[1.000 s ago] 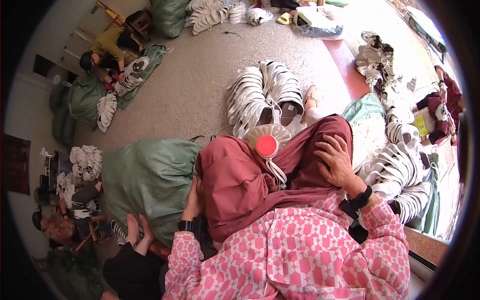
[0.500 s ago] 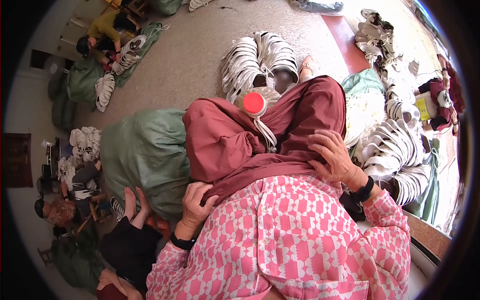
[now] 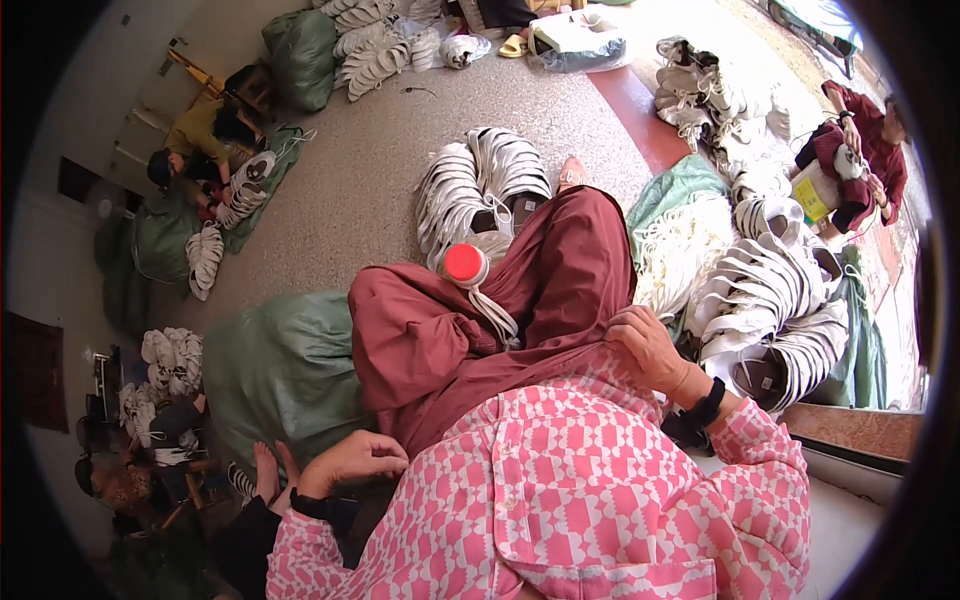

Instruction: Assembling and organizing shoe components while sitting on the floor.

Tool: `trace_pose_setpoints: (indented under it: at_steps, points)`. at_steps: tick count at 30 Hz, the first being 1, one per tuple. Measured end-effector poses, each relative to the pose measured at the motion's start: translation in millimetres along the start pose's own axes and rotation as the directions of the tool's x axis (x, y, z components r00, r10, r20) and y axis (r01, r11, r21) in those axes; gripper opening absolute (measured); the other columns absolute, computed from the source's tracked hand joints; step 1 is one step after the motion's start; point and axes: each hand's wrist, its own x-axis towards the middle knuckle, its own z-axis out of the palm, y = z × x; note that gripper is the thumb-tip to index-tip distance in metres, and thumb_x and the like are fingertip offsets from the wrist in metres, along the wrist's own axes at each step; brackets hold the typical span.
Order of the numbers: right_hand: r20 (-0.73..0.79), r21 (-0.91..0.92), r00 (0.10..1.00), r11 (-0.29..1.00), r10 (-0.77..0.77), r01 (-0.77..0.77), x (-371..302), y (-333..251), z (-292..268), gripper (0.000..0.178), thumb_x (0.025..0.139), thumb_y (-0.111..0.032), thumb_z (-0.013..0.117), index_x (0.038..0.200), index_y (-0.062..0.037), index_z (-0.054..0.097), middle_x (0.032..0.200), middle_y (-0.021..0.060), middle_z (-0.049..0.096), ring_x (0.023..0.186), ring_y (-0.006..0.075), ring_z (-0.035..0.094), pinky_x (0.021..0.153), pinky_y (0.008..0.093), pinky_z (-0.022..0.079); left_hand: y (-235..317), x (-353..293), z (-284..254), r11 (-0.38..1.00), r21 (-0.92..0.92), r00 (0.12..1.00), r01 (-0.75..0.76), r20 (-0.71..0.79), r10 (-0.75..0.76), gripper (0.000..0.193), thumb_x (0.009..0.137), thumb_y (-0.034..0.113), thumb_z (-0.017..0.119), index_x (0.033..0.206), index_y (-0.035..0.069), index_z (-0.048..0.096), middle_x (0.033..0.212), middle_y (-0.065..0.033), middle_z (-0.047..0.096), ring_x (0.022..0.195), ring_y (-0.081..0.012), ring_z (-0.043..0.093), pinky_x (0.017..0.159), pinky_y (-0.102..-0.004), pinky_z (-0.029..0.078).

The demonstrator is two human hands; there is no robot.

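My left hand [image 3: 355,456] is beside my left hip, its fingers bent and pressed together by the edge of my pink-and-white shirt [image 3: 570,460]. Whatever its fingertips hold, if anything, is hidden. At my right hip, my right hand [image 3: 650,352] has its fingers curled onto the waist of my dark red trousers [image 3: 590,260]. Between my legs stands a clear bottle with a red cap [image 3: 465,263], white laces [image 3: 494,316] hanging from its neck. Just beyond are two curved rows of white shoes [image 3: 450,190], packed close together.
To my right are a heap of loose white laces [image 3: 680,250] and stacked white shoes [image 3: 765,295]. A full green sack [image 3: 290,370] sits at my left. People work at far left and at right, where one person [image 3: 870,160] holds a shoe.
My left hand has come off the trousers and moved outward and down. The right hand's spread fingers have curled onto the cloth. My view has shifted, showing more of the far floor.
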Motion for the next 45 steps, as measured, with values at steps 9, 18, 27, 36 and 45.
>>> trace_pose_setpoints:
  at_steps: [9,18,27,36,45]
  points:
    - [0.086,0.659,0.685,0.474,0.724,-0.584,3,40,-38,0.029,0.091,-0.019,0.062,0.114,-0.0013,0.055,0.107,0.0043,0.06,0.099,0.0125,0.057,0.085,0.0268,0.044,145,104,-12,0.838,0.113,0.836,-0.533,-0.079,0.543,0.014,0.09,0.01,0.059,0.1,0.0,0.064,0.087,-0.0021,0.064,0.075,-0.0062,0.058,0.066,-0.022,0.048]
    - [0.125,0.639,0.53,0.341,0.839,-0.69,109,127,-10,0.04,0.093,-0.039,0.054,0.092,-0.0004,0.064,0.079,0.0028,0.061,0.071,0.0128,0.053,0.063,0.031,0.044,218,243,-9,0.911,0.193,0.919,-0.365,-0.08,0.385,0.04,0.089,-0.002,0.048,0.129,0.001,0.051,0.118,-0.0082,0.06,0.098,-0.0163,0.058,0.074,-0.028,0.052]
    - [-0.227,0.15,0.583,0.619,0.78,-0.771,120,186,10,0.038,0.091,-0.027,0.052,0.078,0.0076,0.062,0.065,0.0229,0.058,0.059,0.0289,0.057,0.061,0.042,0.045,217,277,-15,0.897,0.013,0.896,-0.442,0.055,0.44,0.048,0.084,-0.008,0.046,0.131,0.0,0.05,0.122,-0.011,0.059,0.112,-0.0196,0.054,0.095,-0.0302,0.043]
    - [0.097,0.328,0.405,0.355,0.909,-0.875,-29,190,82,0.032,0.089,-0.027,0.064,0.076,0.0032,0.063,0.068,0.0063,0.06,0.063,0.0087,0.05,0.052,0.0304,0.041,183,273,8,0.799,0.162,0.782,-0.579,-0.167,0.6,0.04,0.091,0.005,0.048,0.13,-0.002,0.045,0.121,-0.0143,0.058,0.11,-0.0194,0.054,0.094,-0.0307,0.043]
    - [-0.186,0.238,0.806,0.822,0.562,-0.517,32,40,0,0.027,0.074,0.0,0.056,0.101,-0.0024,0.055,0.092,0.0106,0.054,0.078,0.0221,0.057,0.066,0.0308,0.046,191,170,36,0.744,0.407,0.833,-0.531,0.09,0.546,0.053,0.082,0.045,0.069,0.093,-0.005,0.054,0.084,-0.0183,0.062,0.078,-0.0228,0.06,0.072,-0.0346,0.047]
